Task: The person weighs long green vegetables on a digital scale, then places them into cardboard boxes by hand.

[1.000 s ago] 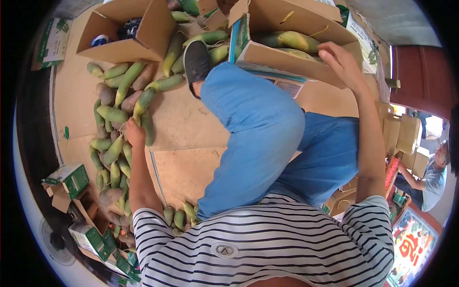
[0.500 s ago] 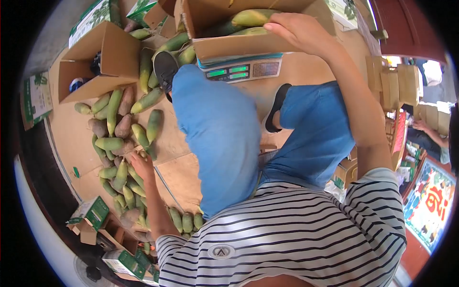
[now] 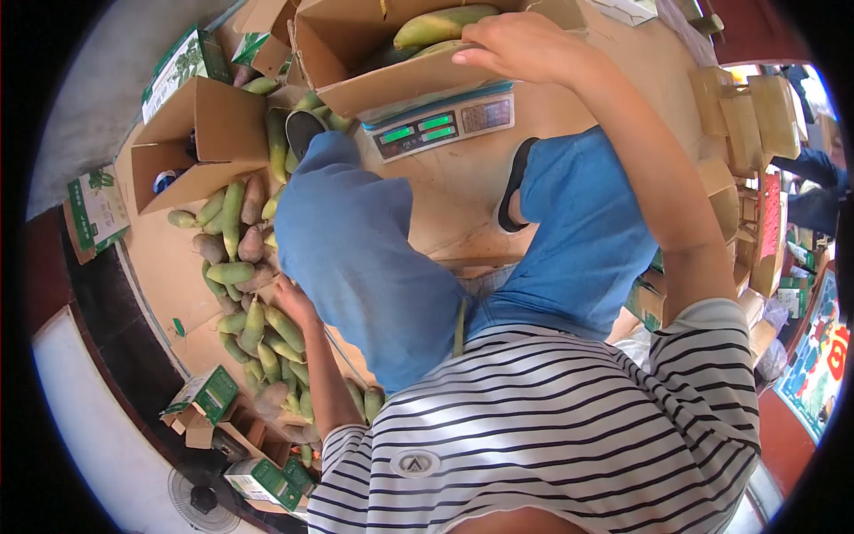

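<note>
Beside the heap of green and reddish radishes (image 3: 233, 218) on the floor at the left is my left hand (image 3: 292, 301). My left knee partly hides it, and its fingers cannot be made out clearly. At the top, an open cardboard box (image 3: 391, 86) rests on a digital scale (image 3: 440, 125) with green lit displays. Long green radishes (image 3: 440, 27) lie in this box. My right hand (image 3: 511, 46) reaches over the box's right part, fingers stretched out above a radish, with nothing gripped.
An open carton (image 3: 227, 120) with dark items inside stands at the upper left. Green-and-white boxes (image 3: 98, 206) are at the far left and lower left. A white fan (image 3: 203, 498) is at the bottom left. Stacked cartons (image 3: 747, 125) stand at the right.
The view has shifted, and the floor heap appears farther right. My left knee has swung left, covering some radishes and part of my left hand. My right hand stays over the box.
</note>
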### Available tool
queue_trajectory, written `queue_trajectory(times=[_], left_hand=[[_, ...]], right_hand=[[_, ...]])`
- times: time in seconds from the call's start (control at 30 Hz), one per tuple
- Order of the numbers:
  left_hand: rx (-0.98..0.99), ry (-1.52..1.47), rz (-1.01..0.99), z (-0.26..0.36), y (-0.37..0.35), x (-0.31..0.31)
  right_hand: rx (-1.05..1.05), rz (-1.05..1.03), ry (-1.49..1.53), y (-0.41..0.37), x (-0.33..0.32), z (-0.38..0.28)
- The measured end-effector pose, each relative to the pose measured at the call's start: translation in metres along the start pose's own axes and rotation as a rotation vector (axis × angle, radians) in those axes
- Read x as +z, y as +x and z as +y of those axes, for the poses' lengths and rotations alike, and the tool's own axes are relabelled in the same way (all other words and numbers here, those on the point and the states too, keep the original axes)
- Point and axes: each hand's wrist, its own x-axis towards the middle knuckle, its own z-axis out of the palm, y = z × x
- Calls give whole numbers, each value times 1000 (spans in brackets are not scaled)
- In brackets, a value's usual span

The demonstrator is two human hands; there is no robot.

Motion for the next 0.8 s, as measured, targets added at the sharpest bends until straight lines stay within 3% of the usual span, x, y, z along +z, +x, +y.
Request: queue_trajectory(times=[0.07, 0.23, 0.3, 0.33, 0.37, 0.43, 0.57, 0.7, 0.8], left_hand=[[-88, -286, -39, 0, 6, 5], [293, -63, -91, 69, 39, -11], [456, -1, -136, 124, 43, -3], [345, -12, -168, 183, 27, -3], [471, 134, -144, 228, 17, -7], [684, 149, -222, 313, -32, 0], [842, 133, -514, 397, -46, 43], [1008, 398, -509, 450, -42, 104], [981, 533, -439, 436, 14, 143]], right_hand=[[13, -1, -1, -3, -1, 2], [-32, 169, 13, -9, -3, 5], [-1, 94, 5, -9, -9, 0], [23, 8, 0, -9, -10, -3], [17, -35, 6, -10, -9, -7], [-34, -8, 6, -9, -3, -9], [-28, -18, 42, -11, -12, -12], [-29, 45, 70, -14, -12, -7], [1, 60, 86, -17, -13, -2]])
